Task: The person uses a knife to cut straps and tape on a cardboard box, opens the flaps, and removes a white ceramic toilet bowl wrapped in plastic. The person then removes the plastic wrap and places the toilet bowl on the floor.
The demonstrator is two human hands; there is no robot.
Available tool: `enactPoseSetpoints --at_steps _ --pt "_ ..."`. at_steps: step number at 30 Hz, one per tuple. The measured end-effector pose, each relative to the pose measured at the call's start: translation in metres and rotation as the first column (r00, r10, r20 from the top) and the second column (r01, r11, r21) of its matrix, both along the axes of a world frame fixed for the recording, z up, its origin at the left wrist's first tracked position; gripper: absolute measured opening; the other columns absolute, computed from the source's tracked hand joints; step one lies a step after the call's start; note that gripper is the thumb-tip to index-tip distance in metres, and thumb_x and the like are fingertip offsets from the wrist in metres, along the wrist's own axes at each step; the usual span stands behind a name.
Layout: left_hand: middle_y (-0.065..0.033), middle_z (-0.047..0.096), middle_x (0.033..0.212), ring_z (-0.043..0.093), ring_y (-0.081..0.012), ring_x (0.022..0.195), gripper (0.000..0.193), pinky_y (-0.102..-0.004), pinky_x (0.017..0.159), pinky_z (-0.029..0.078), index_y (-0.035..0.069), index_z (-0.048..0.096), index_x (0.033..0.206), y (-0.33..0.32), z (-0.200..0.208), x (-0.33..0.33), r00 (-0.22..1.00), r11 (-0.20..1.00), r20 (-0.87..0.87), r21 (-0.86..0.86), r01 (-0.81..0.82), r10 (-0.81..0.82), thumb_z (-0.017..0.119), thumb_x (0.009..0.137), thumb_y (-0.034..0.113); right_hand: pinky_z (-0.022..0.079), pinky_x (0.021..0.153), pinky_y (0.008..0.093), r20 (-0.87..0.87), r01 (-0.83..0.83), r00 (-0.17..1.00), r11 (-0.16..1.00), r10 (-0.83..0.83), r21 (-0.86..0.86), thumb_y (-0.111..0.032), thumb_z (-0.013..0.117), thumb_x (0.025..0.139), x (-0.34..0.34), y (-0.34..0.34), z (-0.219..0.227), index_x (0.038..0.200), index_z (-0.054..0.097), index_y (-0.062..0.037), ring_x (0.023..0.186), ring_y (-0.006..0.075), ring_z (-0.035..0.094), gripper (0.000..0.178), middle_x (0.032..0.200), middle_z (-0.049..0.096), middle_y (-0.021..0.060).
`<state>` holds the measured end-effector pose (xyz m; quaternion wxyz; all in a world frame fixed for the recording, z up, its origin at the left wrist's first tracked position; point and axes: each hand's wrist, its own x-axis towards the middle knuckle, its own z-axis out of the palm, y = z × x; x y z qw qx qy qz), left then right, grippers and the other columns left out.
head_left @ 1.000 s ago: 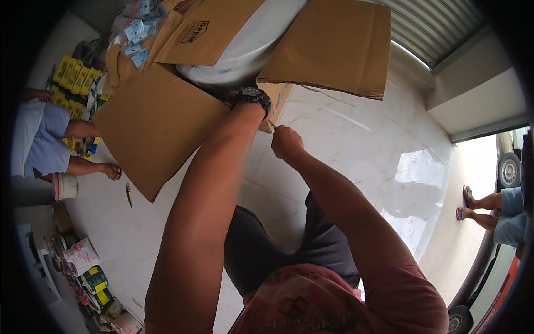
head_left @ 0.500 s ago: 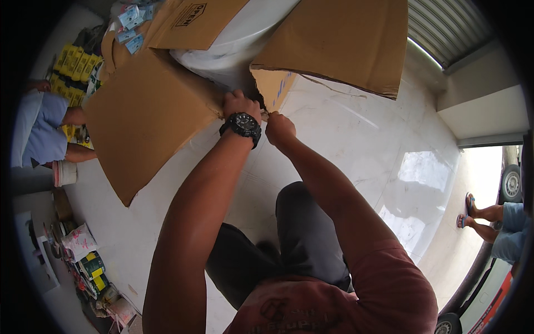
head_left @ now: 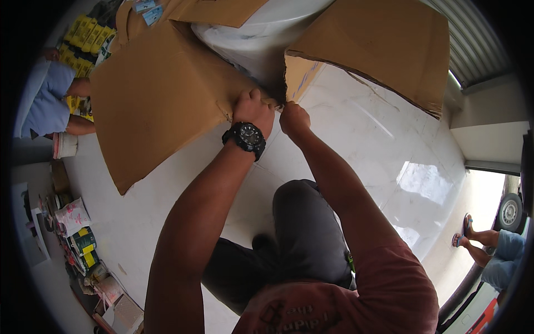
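Closest to me I see my own red printed shirt point(head_left: 339, 300) and dark grey shorts point(head_left: 295, 245) above the glossy white tiled floor point(head_left: 367, 145). My two bare forearms run up from there to the big brown cardboard box point(head_left: 167, 106) that stands on that floor. My left hand point(head_left: 253, 111), with a black round-faced wristwatch point(head_left: 247, 137) on its wrist, is closed tight on the torn edge of the box's near corner. My right hand point(head_left: 293, 118) sits just beside it, almost touching, curled into a fist on the same corner seam; I cannot tell how much card it pinches.

The box's flaps are spread: one wide flap lies down to the left, another brown flap point(head_left: 378, 50) stands out to the right. Between them shows a white rounded object wrapped in clear plastic point(head_left: 261, 33).

Farther off at the left, a seated person in a pale blue shirt point(head_left: 47, 100) is near yellow packets point(head_left: 83, 39). At the far right, another person's sandalled feet point(head_left: 464, 231) rest by a vehicle wheel point(head_left: 509, 211).
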<state>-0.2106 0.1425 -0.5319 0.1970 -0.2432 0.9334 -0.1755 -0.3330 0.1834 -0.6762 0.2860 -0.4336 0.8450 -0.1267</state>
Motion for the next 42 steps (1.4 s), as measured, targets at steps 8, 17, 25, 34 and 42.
enactPoseSetpoints --at_steps 8,17,25,34,42 --pt "-0.0014 0.076 0.082 0.061 -0.0198 0.107 0.024 -0.0366 0.087 0.042 0.015 0.075 0.11 0.0 -0.007 0.02 0.998 1.0 -0.06 -0.011 0.017 -0.018 0.059 0.094 0.022 0.059 0.09 0.0447 -0.072 -0.001 0.997 0.993 0.01 0.115 -0.015 0.054 0.099 0.004 0.002 -0.018 0.116 0.061 0.0007 0.108 0.0352 0.072 0.024 0.111 0.073 0.0212" --pt "0.0014 0.077 0.088 0.057 -0.0192 0.112 0.025 -0.0377 0.09 0.042 0.015 0.075 0.113 0.004 -0.009 0.027 1.0 1.0 -0.003 0.017 -0.006 0.006 0.059 0.096 0.024 0.058 0.089 0.0471 -0.066 0.02 0.998 1.0 -0.019 0.012 -0.021 0.054 0.102 0.0 0.004 -0.071 0.113 0.06 0.0002 0.104 0.0381 0.072 0.024 0.109 0.073 0.0226" --pt "-0.0043 0.078 0.098 0.058 -0.0195 0.115 0.028 -0.038 0.097 0.04 0.012 0.074 0.116 0.006 -0.005 0.04 1.0 0.998 -0.002 0.055 -0.03 0.031 0.06 0.094 0.02 0.057 0.083 0.0539 -0.058 0.056 0.996 0.994 -0.062 -0.097 -0.028 0.05 0.106 0.0 0.017 -0.117 0.106 0.058 -0.0005 0.095 0.0434 0.072 0.029 0.099 0.073 0.0267" --pt "-0.0009 0.077 0.09 0.058 -0.0202 0.11 0.027 -0.0364 0.092 0.042 0.014 0.076 0.115 0.007 -0.025 0.069 0.998 0.999 -0.057 -0.015 0.033 -0.034 0.062 0.093 0.022 0.057 0.082 0.0545 -0.071 0.058 0.996 0.998 -0.055 0.035 -0.029 0.049 0.106 0.003 0.037 -0.152 0.106 0.056 -0.0009 0.093 0.0451 0.072 0.03 0.097 0.073 0.0273" --pt "-0.0026 0.076 0.1 0.057 -0.0241 0.111 0.027 -0.0395 0.095 0.041 0.012 0.075 0.114 0.001 -0.03 0.063 0.991 0.998 -0.129 0.043 -0.036 0.041 0.061 0.093 0.02 0.055 0.084 0.0579 -0.005 0.097 0.995 0.992 -0.097 0.079 -0.032 0.052 0.104 0.001 0.076 -0.103 0.105 0.061 0.0014 0.096 0.0477 0.07 0.035 0.096 0.071 0.0307"
